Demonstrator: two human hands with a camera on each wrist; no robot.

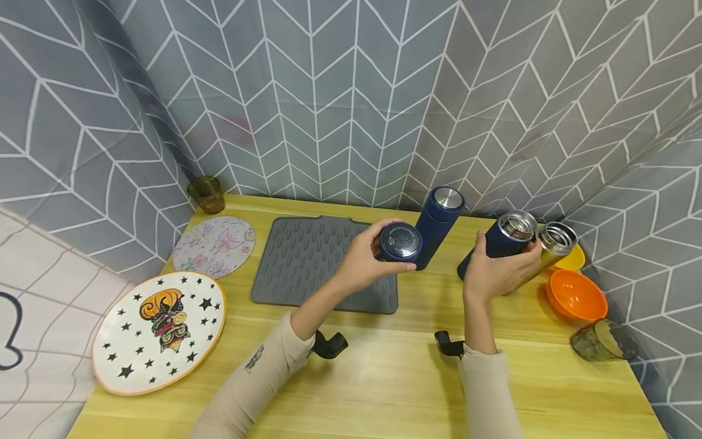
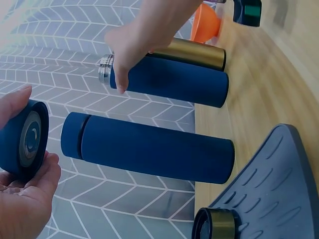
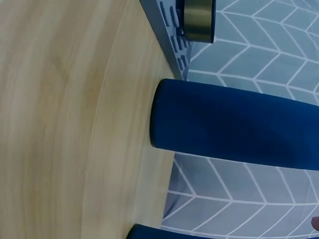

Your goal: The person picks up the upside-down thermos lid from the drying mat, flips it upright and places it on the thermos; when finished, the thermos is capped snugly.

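Head cam: left hand (image 1: 364, 259) has its fingers curled around a navy lid (image 1: 401, 242), held over the grey mat's (image 1: 307, 259) right edge. Right hand (image 1: 496, 271) is wrapped around an open navy flask (image 1: 501, 241) on the wooden table (image 1: 384, 378), right of a capped navy flask (image 1: 439, 222); a gold flask (image 1: 555, 239) sits just beyond, orange bowl (image 1: 576, 297) nearby.

Left wrist cam: lid (image 2: 25, 139) pinched between thumb and fingers, the capped flask (image 2: 149, 152) beside it.

Right wrist cam: only a navy flask body (image 3: 234, 124) above the table; can't tell the fingers here.
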